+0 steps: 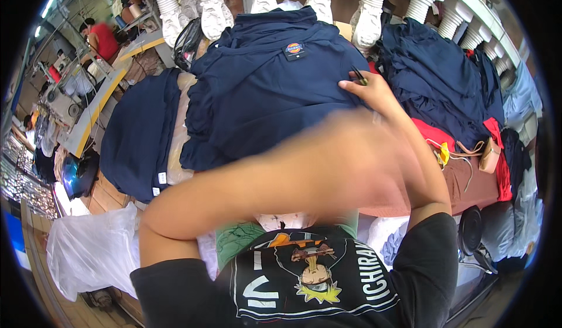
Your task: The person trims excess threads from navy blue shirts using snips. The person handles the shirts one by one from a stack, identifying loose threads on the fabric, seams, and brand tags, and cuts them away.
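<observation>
Resting on the navy garment (263, 94), the right hand (372, 91) (pinching small snips (359, 75)).

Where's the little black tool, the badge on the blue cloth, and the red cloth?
black tool (359, 75), head view, its middle above the right hand's fingers
badge (294, 49), head view, its centre
red cloth (432, 133), head view, its flat top

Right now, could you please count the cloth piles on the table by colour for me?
Navy piles: 3 (left, middle, right)
Red cloth: 1
Pale blue cloth: 1
Total: 5
The right hand holds small dark snips on the middle pile.
</observation>
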Demonstrator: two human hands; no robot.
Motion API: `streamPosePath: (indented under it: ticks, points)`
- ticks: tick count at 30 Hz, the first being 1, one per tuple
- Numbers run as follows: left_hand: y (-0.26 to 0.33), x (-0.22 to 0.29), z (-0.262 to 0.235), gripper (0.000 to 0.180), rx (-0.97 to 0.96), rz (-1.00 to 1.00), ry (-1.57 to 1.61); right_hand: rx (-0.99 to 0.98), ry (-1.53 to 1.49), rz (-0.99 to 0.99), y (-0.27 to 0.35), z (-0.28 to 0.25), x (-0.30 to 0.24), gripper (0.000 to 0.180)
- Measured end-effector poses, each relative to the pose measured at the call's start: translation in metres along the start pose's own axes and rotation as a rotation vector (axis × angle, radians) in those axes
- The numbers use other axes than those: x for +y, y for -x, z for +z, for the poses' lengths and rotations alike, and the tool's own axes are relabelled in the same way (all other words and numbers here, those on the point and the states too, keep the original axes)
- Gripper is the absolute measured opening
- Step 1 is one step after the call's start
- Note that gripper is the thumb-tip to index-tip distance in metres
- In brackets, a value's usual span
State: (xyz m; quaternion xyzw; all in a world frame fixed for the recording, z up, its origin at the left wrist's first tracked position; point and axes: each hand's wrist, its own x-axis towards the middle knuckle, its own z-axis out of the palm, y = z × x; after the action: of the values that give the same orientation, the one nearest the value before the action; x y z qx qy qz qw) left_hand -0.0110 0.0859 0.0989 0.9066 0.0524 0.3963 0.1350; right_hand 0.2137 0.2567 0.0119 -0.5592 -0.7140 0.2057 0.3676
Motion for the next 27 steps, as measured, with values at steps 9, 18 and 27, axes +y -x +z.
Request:
streamPosePath:
  ticks: [9,18,27]
  points:
    - [0.032,-0.113,-0.112,0.120,0.122,-0.304,-0.742,0.076,-0.273,-0.450,0.023,-0.092,-0.144,0.042]
    - [-0.044,-0.065,-0.158,0.042,0.171,-1.061,0.354,0.508,-0.327,-0.423,0.017,-0.156,-0.182,0.040]
    - [-0.048,-0.031,-0.197,0.041,0.603,-0.772,0.389,0.733,-0.729,-0.545,0.075,-0.121,-0.223,0.046]
